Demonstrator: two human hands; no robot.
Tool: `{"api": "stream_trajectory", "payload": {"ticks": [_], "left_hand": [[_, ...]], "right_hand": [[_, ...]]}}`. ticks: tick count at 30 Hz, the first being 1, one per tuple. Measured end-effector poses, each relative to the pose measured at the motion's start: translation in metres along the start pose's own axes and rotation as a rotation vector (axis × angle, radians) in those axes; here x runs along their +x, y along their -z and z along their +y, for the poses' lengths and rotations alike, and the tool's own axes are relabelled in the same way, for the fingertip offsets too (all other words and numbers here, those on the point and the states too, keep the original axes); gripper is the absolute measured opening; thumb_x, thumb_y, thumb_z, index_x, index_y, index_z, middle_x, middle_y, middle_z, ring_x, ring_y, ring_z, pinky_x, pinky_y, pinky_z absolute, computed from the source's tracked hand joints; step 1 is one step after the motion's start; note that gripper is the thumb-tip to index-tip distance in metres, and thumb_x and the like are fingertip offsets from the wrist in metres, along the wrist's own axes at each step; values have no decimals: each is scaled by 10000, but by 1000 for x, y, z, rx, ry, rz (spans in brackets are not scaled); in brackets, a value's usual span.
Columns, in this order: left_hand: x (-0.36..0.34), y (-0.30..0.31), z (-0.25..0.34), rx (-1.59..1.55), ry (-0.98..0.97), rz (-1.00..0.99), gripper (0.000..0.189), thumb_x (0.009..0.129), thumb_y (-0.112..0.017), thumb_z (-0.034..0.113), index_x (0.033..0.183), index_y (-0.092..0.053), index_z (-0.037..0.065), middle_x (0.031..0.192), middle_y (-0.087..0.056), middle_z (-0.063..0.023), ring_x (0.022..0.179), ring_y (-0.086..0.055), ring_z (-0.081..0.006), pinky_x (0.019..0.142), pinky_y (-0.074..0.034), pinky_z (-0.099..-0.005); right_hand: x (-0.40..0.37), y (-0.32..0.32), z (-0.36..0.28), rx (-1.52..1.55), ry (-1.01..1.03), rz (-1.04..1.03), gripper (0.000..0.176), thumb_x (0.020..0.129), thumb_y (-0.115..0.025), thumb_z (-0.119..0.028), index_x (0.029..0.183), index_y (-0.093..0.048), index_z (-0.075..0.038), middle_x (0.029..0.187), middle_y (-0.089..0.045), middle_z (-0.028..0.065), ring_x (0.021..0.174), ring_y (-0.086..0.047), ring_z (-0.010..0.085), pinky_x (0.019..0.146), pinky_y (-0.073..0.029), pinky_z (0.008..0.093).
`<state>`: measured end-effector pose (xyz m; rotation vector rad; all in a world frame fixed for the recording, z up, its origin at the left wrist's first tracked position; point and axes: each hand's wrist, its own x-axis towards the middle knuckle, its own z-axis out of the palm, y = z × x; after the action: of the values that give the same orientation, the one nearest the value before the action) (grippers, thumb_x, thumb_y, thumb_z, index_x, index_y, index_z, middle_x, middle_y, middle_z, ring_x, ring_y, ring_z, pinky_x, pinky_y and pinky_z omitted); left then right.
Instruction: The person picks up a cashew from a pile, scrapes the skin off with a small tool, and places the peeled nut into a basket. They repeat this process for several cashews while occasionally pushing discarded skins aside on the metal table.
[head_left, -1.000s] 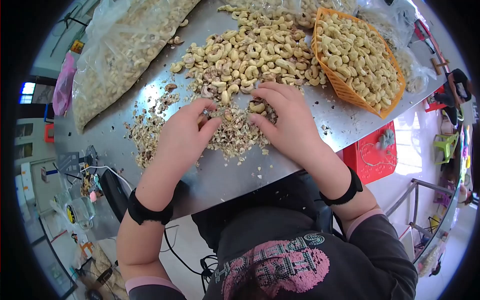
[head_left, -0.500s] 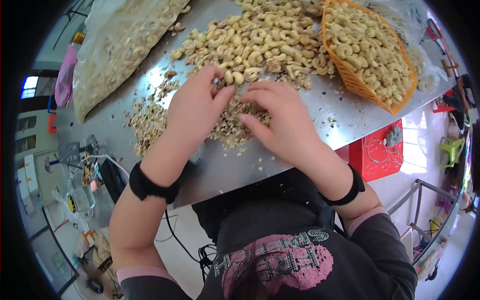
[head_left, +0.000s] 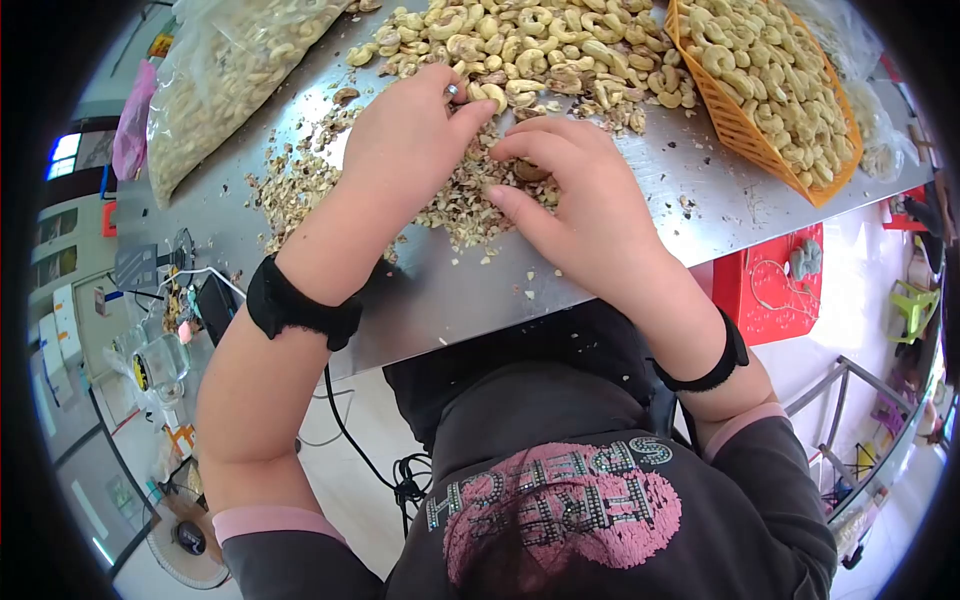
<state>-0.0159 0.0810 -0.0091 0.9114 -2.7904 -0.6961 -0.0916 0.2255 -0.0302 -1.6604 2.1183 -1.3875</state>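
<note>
My left hand (head_left: 408,140), with a ring on one finger, rests at the near edge of a heap of cashew nuts (head_left: 540,45). Its fingers are curled inward and their tips are hidden; a single cashew (head_left: 489,94) shows right by the thumb tip. My right hand (head_left: 595,195) is cupped over a spread of small broken nut pieces (head_left: 460,205), thumb and fingers apart. A brownish piece (head_left: 530,172) shows in the gap between them. More crumbs (head_left: 295,190) lie left of my left forearm.
An orange plastic basket (head_left: 735,120) full of cashews stands at the right of the metal table (head_left: 450,310). A large clear bag of nuts (head_left: 225,110) lies at the left. Beneath the table's right edge is a red stool (head_left: 765,295). Black cables (head_left: 405,480) hang below.
The camera view has shifted, so the heap, basket and both hands appear higher in the picture. Both hands keep about the same place by the nuts, the right still cupped over the crumbs.
</note>
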Motion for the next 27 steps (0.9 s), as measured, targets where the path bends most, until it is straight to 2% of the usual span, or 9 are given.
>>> {"api": "stream_trajectory", "payload": {"ticks": [3,6,9,11,14,17,19,23,27], "left_hand": [[1,-2,-3,27,-7,28,269,740,-581,306,815,-530,52,584,-512,-71,547,-482,-193,532,-375,-307],[-3,2,-8,-46,-92,3,239,743,-576,276,805,-538,49,576,-494,-67,534,-456,-167,521,-362,-290],[-18,20,-6,-99,-22,-56,197,760,-566,233,800,-544,41,569,-468,-34,529,-415,-111,506,-337,-252],[-30,35,-7,-189,151,-100,163,776,-558,191,815,-541,34,567,-438,11,539,-369,-61,498,-309,-219],[-52,51,-6,-159,207,-149,133,787,-552,156,844,-539,36,585,-440,37,555,-363,-36,504,-299,-195],[-72,50,-7,-247,158,-90,120,786,-556,119,876,-536,43,615,-433,49,550,-344,-23,498,-284,-176],[-81,55,-5,-300,202,-55,112,779,-556,107,866,-537,39,611,-438,35,555,-366,-32,504,-304,-183],[-98,63,-4,-399,295,-61,106,777,-558,91,867,-543,38,645,-457,24,578,-390,-31,524,-327,-172],[-115,70,-8,-458,299,-47,117,776,-561,78,882,-544,31,666,-453,18,591,-391,-31,528,-327,-163]], "right_hand": [[-1,2,0,5,-11,1,212,666,-635,-136,840,-568,-35,860,-543,111,855,-489,286,768,-393,361],[-2,4,0,6,-19,-5,208,666,-633,-133,836,-566,-34,858,-542,110,853,-490,287,765,-393,361],[-4,8,0,-7,-25,-19,215,676,-631,-137,858,-564,-42,895,-549,104,876,-495,286,777,-390,353],[-4,9,-1,-14,-31,-24,226,686,-629,-143,881,-565,-50,933,-557,99,900,-499,283,790,-388,343],[-3,8,-3,27,24,-63,234,686,-630,-143,889,-563,-48,942,-555,104,902,-499,285,795,-387,345],[-5,5,-7,85,24,-108,242,645,-633,-117,853,-548,-29,863,-540,111,845,-490,291,760,-393,360],[-3,5,-10,-68,4,-99,295,641,-637,-115,903,-537,-26,913,-524,122,871,-480,291,775,-393,357],[2,-13,-19,-101,45,-136,347,643,-640,-117,955,-522,-20,970,-501,132,910,-471,288,793,-391,354],[12,-11,-25,-79,31,-52,361,652,-643,-131,973,-518,-25,982,-492,134,935,-466,291,805,-389,355]]}}
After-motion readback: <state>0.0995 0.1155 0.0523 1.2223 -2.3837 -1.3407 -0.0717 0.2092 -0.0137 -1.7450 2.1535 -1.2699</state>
